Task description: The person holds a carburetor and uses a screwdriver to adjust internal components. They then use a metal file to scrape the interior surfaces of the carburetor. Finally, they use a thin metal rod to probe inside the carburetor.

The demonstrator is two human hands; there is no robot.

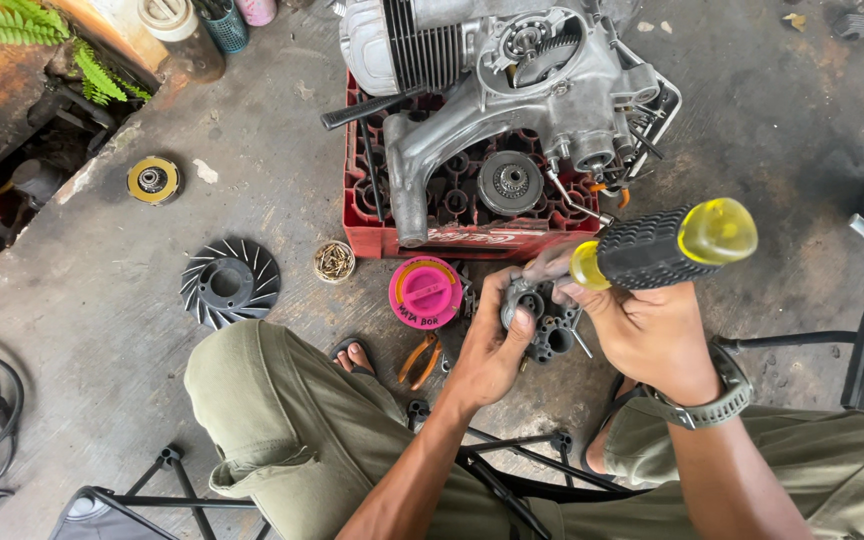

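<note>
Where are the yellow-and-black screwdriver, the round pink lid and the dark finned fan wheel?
yellow-and-black screwdriver [652, 248], head view, on its black ribbed grip.
round pink lid [425, 291], head view, on its top face.
dark finned fan wheel [229, 283], head view, near its centre hub.

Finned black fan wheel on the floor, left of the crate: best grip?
Take the fan wheel from above. It lies flat on the concrete floor with bare floor around it, so pinch the outer rim, or hook fingers into the open centre hub. The thin fins look like poor holds.
</note>
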